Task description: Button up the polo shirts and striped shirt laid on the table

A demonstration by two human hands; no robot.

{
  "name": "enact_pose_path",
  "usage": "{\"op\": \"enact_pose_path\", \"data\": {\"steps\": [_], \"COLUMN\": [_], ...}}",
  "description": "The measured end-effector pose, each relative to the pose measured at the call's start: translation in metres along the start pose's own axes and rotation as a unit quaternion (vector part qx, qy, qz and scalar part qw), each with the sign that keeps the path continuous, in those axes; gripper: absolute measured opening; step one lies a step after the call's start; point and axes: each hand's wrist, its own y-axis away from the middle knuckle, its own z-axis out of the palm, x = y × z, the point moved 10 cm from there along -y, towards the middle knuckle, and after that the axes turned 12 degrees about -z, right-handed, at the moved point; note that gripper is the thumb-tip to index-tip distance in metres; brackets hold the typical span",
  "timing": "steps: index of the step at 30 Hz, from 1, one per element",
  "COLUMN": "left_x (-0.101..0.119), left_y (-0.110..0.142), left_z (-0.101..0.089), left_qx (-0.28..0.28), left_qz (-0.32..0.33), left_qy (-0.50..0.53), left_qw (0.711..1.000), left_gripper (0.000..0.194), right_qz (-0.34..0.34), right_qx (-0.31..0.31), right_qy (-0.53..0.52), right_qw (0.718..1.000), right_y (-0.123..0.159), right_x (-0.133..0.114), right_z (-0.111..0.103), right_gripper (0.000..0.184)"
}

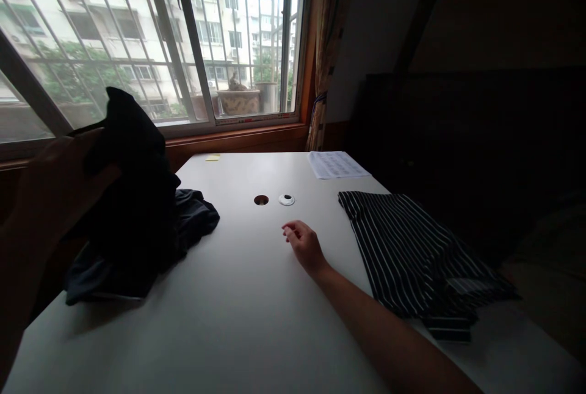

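Left hand grips the dark cloth: lift folds clear of the worktop. Right hand: empty, loosely curled.

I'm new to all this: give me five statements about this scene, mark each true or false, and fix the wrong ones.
1. The left hand holds up dark cloth. True.
2. The right hand grips the striped garment. False: it is apart from it, with nothing visible in its grasp.
3. The printed paper lies near the far edge of the white table. True.
4. The yellow note lies under the striped garment. False: it lies at the table's far left.
5. A curtain hangs right of the window. True.
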Motion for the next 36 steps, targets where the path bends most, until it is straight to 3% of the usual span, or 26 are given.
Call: {"op": "enact_pose_path", "data": {"steps": [2, 5, 7, 10, 19, 26, 28, 30, 33, 36], "left_x": [-0.005, -0.017, -0.021, -0.024, -0.020, -0.020, -0.020, -0.019, -0.018, -0.017], "left_y": [-0.005, 0.018, 0.042, 0.072, 0.098, 0.123, 0.127, 0.128, 0.128, 0.128], "left_z": [0.034, 0.127, 0.175, 0.208, 0.206, 0.210, 0.210, 0.209, 0.207, 0.206], "left_qx": [-0.015, -0.145, -0.170, -0.132, -0.074, -0.087, -0.090, -0.088, -0.081, -0.083], "left_qz": [0.036, 0.040, 0.022, -0.009, 0.020, 0.026, 0.027, 0.031, 0.038, 0.038], "left_qy": [-0.038, -0.069, -0.086, -0.126, -0.136, -0.115, -0.110, -0.109, -0.111, -0.111], "left_qw": [0.999, 0.986, 0.981, 0.983, 0.988, 0.989, 0.989, 0.990, 0.990, 0.990], "left_gripper": [0.065, 0.064, 0.060, 0.056, 0.059, 0.066, 0.068, 0.068, 0.067, 0.067], "right_qz": [-0.001, -0.006, -0.010, -0.018, -0.056, -0.066, -0.063, -0.042, 0.021, 0.130], "right_qx": [-0.009, -0.023, -0.030, -0.040, -0.065, -0.051, -0.051, -0.058, -0.060, -0.039], "right_qy": [0.002, 0.011, 0.019, 0.036, 0.125, 0.251, 0.331, 0.435, 0.543, 0.601], "right_qw": [1.000, 1.000, 0.999, 0.998, 0.988, 0.964, 0.940, 0.898, 0.837, 0.787], "right_y": [0.000, 0.001, 0.001, 0.001, -0.002, -0.019, -0.024, -0.028, -0.025, -0.012], "right_x": [0.000, 0.001, 0.000, -0.002, -0.012, -0.014, -0.012, -0.003, 0.027, 0.067], "right_z": [0.002, 0.004, 0.005, 0.007, 0.004, -0.025, -0.040, -0.059, -0.097, -0.145], "right_gripper": [0.019, 0.017, 0.017, 0.016, 0.014, 0.007, 0.012, 0.024, 0.047, 0.067]}}
